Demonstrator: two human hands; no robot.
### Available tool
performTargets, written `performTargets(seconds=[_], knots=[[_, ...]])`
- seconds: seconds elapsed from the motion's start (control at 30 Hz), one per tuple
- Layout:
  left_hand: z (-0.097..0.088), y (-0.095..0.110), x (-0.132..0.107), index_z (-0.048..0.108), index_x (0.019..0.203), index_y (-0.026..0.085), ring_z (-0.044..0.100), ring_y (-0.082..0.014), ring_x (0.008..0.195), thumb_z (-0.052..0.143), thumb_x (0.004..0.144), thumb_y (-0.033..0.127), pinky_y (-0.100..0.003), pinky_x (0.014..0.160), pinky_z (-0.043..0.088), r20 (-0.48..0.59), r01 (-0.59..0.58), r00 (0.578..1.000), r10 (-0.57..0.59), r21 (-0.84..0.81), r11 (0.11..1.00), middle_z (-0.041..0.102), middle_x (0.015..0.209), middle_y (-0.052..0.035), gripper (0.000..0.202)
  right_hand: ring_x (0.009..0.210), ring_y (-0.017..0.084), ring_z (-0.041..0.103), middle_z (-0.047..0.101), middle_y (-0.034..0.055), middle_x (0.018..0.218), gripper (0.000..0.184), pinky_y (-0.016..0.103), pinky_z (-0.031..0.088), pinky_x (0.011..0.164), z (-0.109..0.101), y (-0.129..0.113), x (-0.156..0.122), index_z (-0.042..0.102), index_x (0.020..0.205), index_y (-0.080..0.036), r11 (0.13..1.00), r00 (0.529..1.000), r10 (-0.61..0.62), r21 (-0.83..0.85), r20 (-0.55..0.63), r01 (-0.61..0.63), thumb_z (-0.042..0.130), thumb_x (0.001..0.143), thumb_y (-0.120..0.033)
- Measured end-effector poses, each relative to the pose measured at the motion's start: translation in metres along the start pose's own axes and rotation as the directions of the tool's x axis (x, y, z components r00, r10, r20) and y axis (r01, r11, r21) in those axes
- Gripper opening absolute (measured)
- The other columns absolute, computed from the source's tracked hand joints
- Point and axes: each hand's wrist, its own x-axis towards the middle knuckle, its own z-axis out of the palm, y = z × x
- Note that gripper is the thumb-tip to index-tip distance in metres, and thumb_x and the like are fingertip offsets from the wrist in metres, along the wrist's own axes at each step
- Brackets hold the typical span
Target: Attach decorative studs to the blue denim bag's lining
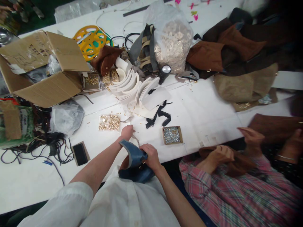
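Observation:
My right hand [151,156] is closed on a dark blue leather piece [135,163] held at the table's near edge, above my lap. My left hand [127,131] reaches forward onto the white table [203,110], fingers curled, just below a clear bag of small gold rivets [109,122]. What the left fingers pinch, if anything, is too small to see. Loose gold rivets lie scattered around that hand. A small cardboard box of silver rivets [172,135] sits to the right of my hands.
A stack of curved white pieces [132,86] and black straps [158,116] lie ahead. An open cardboard box [44,67] stands at left, a phone [80,154] and cables near it. A person in a plaid shirt [236,192] handles brown leather at right. Brown fabric piles lie at the far right.

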Motion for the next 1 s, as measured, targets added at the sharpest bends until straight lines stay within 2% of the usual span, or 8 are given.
performTargets(seconds=[0.27,0.37,0.47,0.57,0.63,0.7,0.77,1.0], knots=[[-0.009,0.003,-0.004,0.072,0.113,0.01,0.071,-0.0343,0.112,0.057,0.104,0.023,-0.043,0.099,0.05,-0.017,-0.062,0.998,0.061,-0.111,0.992,0.075,0.113,-0.0239,0.021,0.093,0.024,0.061,0.071,0.0062,0.096,0.006,0.038,0.044,0.082,0.002,-0.001,0.003,0.067,0.101,-0.022,0.997,0.998,-0.063,-0.038,-0.027,0.062,0.067,0.097,-0.018],[-0.018,0.001,-0.014,0.074,0.105,0.012,0.072,-0.0321,0.104,0.058,0.104,0.028,-0.042,0.095,0.051,-0.042,-0.13,0.991,0.124,-0.225,0.966,0.076,0.105,-0.0199,0.023,0.093,0.023,0.061,0.071,0.0064,0.096,0.003,0.039,0.044,0.082,0.005,-0.002,0.001,0.067,0.102,-0.021,0.992,0.994,-0.103,-0.077,-0.027,0.101,0.064,0.101,-0.019],[-0.019,0.001,-0.04,0.077,0.102,0.016,0.072,-0.0252,0.09,0.06,0.103,0.037,-0.035,0.085,0.053,-0.041,-0.183,0.983,0.181,-0.364,0.913,0.078,0.093,-0.0121,0.027,0.092,0.023,0.061,0.073,0.0066,0.098,0.01,0.04,0.043,0.082,0.007,-0.004,-0.004,0.068,0.104,-0.021,0.981,0.988,-0.15,-0.131,-0.044,0.143,0.059,0.106,-0.018],[-0.01,0.0,-0.079,0.079,0.1,0.013,0.071,-0.0206,0.074,0.064,0.101,0.048,-0.03,0.069,0.054,0.073,-0.119,0.976,0.204,-0.605,0.787,0.079,0.085,-0.0104,0.038,0.094,0.022,0.063,0.076,0.0069,0.103,0.014,0.041,0.044,0.084,0.008,-0.007,-0.011,0.069,0.111,-0.021,0.97,0.979,-0.191,-0.169,-0.071,0.177,0.057,0.107,-0.016],[-0.001,-0.001,-0.105,0.081,0.097,0.011,0.07,-0.02,0.069,0.076,0.092,0.052,-0.029,0.065,0.053,0.179,0.045,0.967,0.182,-0.822,0.568,0.078,0.082,-0.0113,0.042,0.096,0.022,0.065,0.077,0.0075,0.105,0.016,0.042,0.046,0.086,0.008,-0.009,-0.016,0.069,0.115,-0.021,0.964,0.973,-0.215,-0.176,-0.08,0.198,0.057,0.107,-0.015],[0.006,-0.002,-0.126,0.083,0.096,0.01,0.068,-0.0191,0.068,0.086,0.084,0.05,-0.027,0.064,0.051,0.226,0.157,0.964,0.14,-0.909,0.386,0.078,0.08,-0.0104,0.042,0.099,0.023,0.067,0.078,0.0079,0.108,0.017,0.043,0.049,0.089,0.008,-0.011,-0.02,0.069,0.117,-0.022,0.962,0.969,-0.231,-0.171,-0.088,0.214,0.057,0.107,-0.014],[0.011,-0.002,-0.139,0.085,0.096,0.012,0.068,-0.0186,0.071,0.089,0.082,0.048,-0.027,0.066,0.05,0.218,0.173,0.971,0.097,-0.924,0.341,0.078,0.082,-0.0091,0.039,0.101,0.023,0.069,0.079,0.0079,0.11,0.018,0.044,0.05,0.091,0.009,-0.012,-0.025,0.069,0.118,-0.022,0.963,0.966,-0.237,-0.159,-0.103,0.219,0.058,0.107,-0.014],[0.023,0.006,-0.151,0.086,0.095,0.011,0.07,-0.0211,0.081,0.087,0.085,0.052,-0.029,0.077,0.054,0.207,0.151,0.97,0.131,-0.926,0.345,0.081,0.09,-0.0102,0.042,0.108,0.024,0.07,0.079,0.0078,0.116,0.02,0.046,0.054,0.094,0.01,-0.017,-0.03,0.07,0.119,-0.023,0.972,0.967,-0.219,-0.116,-0.127,0.204,0.06,0.106,-0.013]])
